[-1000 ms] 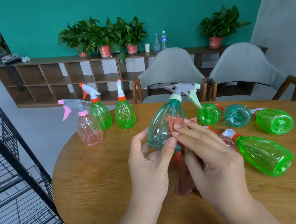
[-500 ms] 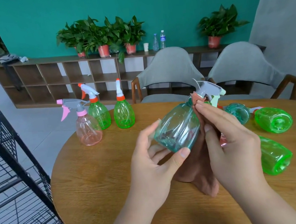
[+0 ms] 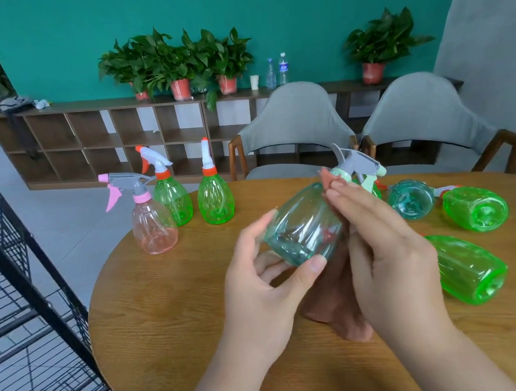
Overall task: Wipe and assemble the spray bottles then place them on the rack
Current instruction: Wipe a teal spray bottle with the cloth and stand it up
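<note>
Teal bottle: upright a second ago, the teal bottle (image 3: 303, 225) now leans in the air over the middle of the table (image 3: 172, 305). Its base faces the person and its sprayer (image 3: 357, 159) points to 1 o'clock.
Right hand: the right hand (image 3: 388, 250) has slid the cloth (image 3: 333, 303) from the belly up to the neck. Its fingers are straight and close together, pressing the cloth on the bottle's 3 o'clock side.
Left hand: the left hand (image 3: 263, 293) has moved down to the base, with thumb and fingers spread wide round it, holding it.
Meaning: the wipe seems to have run the bottle's length. With the sprayer on, it looks nearly ready for the rack (image 3: 17, 292) at 9 o'clock.
Left to do: three standing bottles (image 3: 174, 203) at 10 o'clock and three lying bottles (image 3: 475, 207) at 3 o'clock are all on the table, none on the rack.
Hidden, rack: it is cut off by the left edge, with its upper shelves out of view.
Hidden, lying bottles: their necks are mostly behind the right hand, so whether sprayers are fitted cannot be told.
Hidden, cloth: most of it is behind the right hand, and only its lower end shows, hanging to the table.
Hidden, right thumb: it is behind the bottle, and whether it pinches the cloth cannot be told.
</note>
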